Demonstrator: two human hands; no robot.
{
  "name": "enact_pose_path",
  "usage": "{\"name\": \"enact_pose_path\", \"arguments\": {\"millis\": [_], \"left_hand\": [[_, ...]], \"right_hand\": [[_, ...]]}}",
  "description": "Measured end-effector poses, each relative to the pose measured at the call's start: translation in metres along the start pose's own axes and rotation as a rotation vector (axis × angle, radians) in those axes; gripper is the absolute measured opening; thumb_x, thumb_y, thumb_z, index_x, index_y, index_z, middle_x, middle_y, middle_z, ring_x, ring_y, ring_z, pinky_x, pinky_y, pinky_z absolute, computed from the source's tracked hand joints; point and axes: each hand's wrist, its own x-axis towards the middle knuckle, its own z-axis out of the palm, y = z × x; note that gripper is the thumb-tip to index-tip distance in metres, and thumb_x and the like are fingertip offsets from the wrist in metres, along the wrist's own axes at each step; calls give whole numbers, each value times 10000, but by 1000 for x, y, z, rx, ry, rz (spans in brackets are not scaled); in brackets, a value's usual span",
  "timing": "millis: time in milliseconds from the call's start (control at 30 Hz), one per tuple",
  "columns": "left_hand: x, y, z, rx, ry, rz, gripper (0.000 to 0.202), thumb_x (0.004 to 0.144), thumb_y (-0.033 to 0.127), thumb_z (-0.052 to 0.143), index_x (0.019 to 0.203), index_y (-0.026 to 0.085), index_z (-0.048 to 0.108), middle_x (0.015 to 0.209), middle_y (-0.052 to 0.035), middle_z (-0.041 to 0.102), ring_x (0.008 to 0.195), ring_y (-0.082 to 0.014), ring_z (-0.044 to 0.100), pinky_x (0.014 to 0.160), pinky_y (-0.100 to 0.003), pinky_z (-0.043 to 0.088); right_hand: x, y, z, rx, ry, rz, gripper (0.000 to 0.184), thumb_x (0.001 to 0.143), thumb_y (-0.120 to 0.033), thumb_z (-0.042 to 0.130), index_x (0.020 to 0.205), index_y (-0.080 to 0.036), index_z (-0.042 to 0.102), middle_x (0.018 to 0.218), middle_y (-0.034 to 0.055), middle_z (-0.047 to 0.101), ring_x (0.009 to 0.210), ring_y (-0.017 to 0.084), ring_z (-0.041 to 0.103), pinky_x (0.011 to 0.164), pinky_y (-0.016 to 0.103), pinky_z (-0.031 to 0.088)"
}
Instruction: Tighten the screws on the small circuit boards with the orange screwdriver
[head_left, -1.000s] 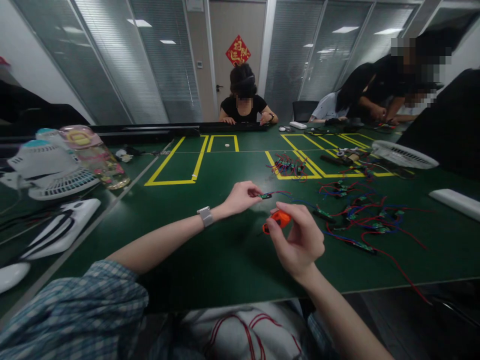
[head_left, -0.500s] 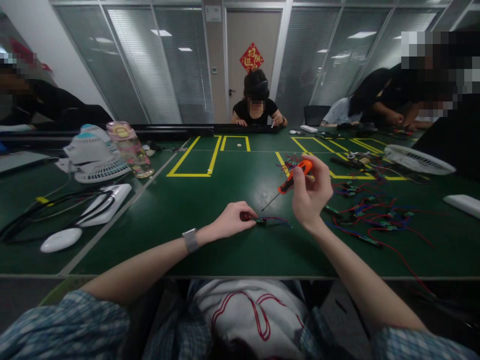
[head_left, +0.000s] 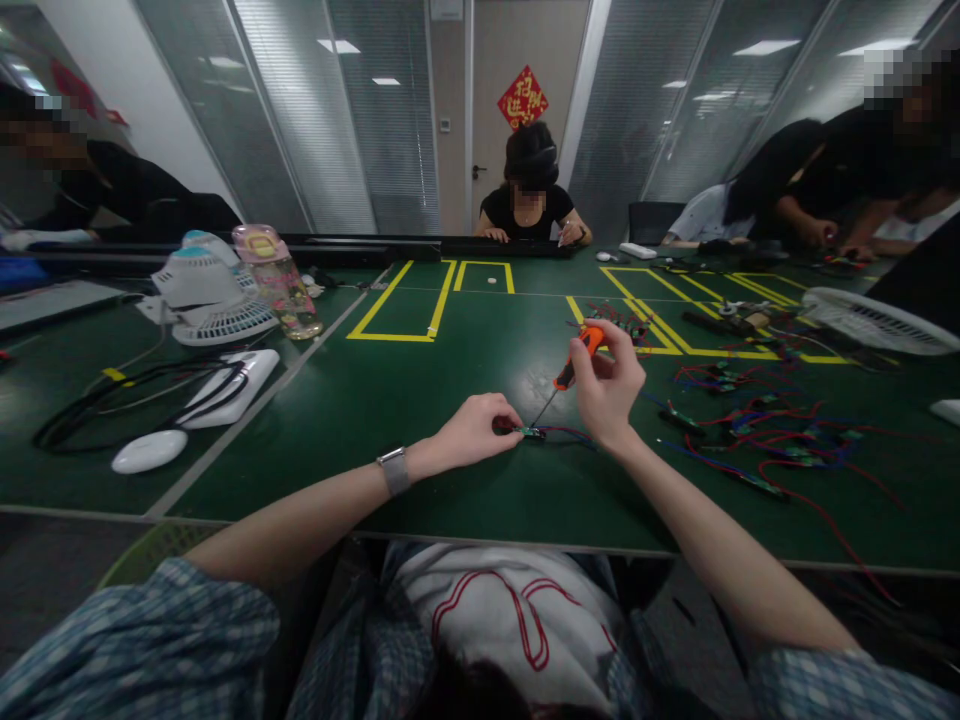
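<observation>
The counter presents a smooth, dark green surface with a dull sheen, a straight pale seam crossing it on the left. Yellow tape outlines, flat and straight-edged, mark rectangles on the far half. To the right lies a loose tangle of wired boards: narrow green strips with thin, curling red and blue leads, one red lead running past the near edge. At left, a black cable forms a smooth, rounded loop, partly over a flat white slab. Behind it stands a white fan, moulded with slots and topped in light blue, with a clear, pink-lidded bottle just beside it. The left hand has its fingers drawn narrow, pinching the left end of a circuit board. The right hand has its fingers closed around the handle of a screwdriver; the handle is rounded, orange and black, the shaft thin and straight, tilted down to the left. A watch with a grey band sits on the left wrist. The circuit board, small, green and oblong, is between the hands, dark leads trailing right; the screwdriver tip is at its upper face, contact not confirmable.
</observation>
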Motion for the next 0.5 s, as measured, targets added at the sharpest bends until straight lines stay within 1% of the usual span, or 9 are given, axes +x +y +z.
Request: {"name": "enact_pose_path", "arguments": {"millis": [167, 500], "left_hand": [[1, -4, 3, -46, 9, -9, 57, 787, 166, 713, 826, 144, 748, 793, -22, 657, 716, -120, 596, 654, -214, 432], [1, -1, 1, -39, 0, -18, 45, 784, 163, 716, 816, 145, 742, 811, -26, 668, 733, -127, 608, 675, -221, 443]], "right_hand": [[-2, 1, 1, 6, -39, 13, 245, 873, -311, 628, 1097, -213, 624, 857, 4, 596, 580, 90, 571, 517, 232, 503], [-5, -3, 2, -9, -59, 14, 246, 867, -312, 632, 1089, -208, 619, 833, 1, 601, 577, 93, 573, 515, 232, 513]]}}
